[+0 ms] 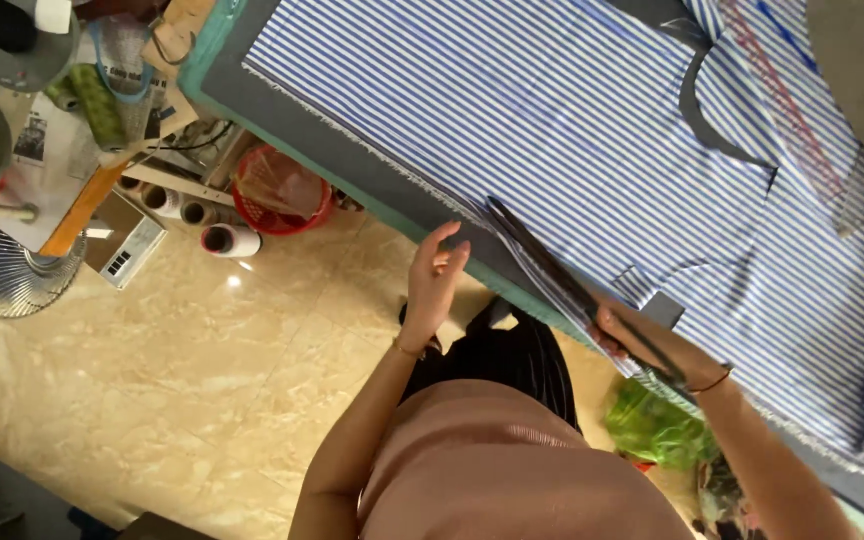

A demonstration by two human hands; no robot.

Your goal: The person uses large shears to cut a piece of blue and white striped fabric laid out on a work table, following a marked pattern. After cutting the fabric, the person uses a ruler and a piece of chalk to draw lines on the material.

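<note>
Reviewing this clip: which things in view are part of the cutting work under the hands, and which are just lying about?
In use:
right hand
black scissors
blue-and-white striped fabric
left hand at the fabric edge
cutting table

Lying about:
red basket
thread cones
wire fan guard
green plastic bag

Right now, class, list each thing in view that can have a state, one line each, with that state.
Scissors: in the right hand, blades apparently shut, lying along the cloth edge.
Striped fabric: spread flat on the cutting table.
Left hand: open, fingers at the table edge.
Red basket: under the table, lined with plastic.
Thread cones: lying on their sides.
</note>
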